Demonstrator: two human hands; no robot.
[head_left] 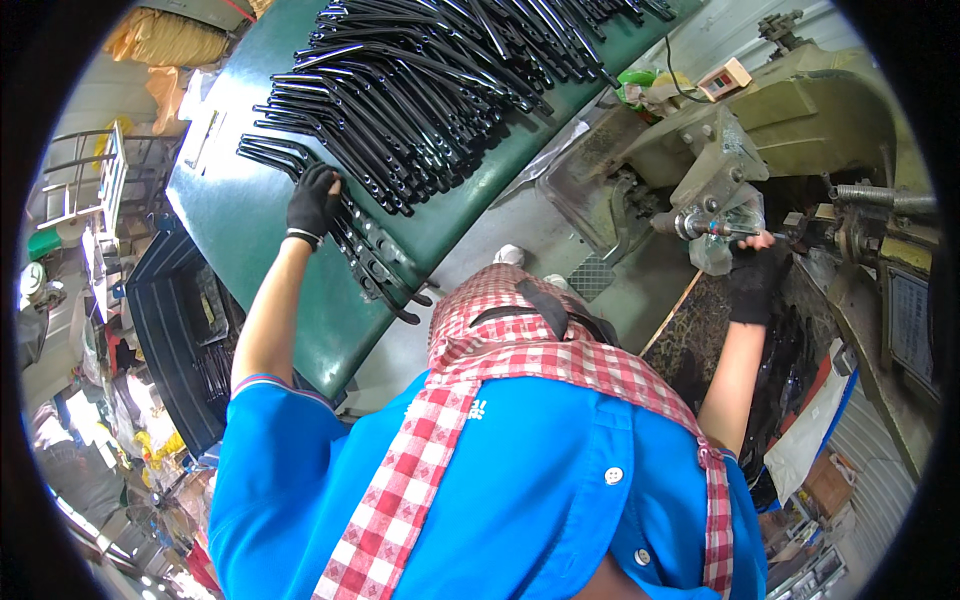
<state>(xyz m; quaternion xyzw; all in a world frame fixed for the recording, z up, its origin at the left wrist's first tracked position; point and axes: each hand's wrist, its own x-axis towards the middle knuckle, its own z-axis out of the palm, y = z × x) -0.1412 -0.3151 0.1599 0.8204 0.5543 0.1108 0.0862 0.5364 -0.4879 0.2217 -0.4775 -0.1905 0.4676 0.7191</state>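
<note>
Blue button shirt (pixel 520 470), red-white checked apron (pixel 560 360) nearest, filling lower view. Left hand (pixel 313 200), black glove, fingers curled down on row of black curved plastic strips (pixel 375 255) at near edge of green table (pixel 250 215). Right hand (pixel 755 280), black glove, fingers pinched on small piece held against metal chuck (pixel 705 225) of olive-green machine (pixel 800 110). Farther back, big heap of black strips (pixel 440 80).

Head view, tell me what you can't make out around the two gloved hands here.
- Right hand: what its fingertips pinch at the green machine is too small and hidden by the clear guard.
- Left hand: its palm covers the black curved parts beneath, so any grip is unclear.
- Dark crate: contents shadowed, partly hidden by the green table.
</note>
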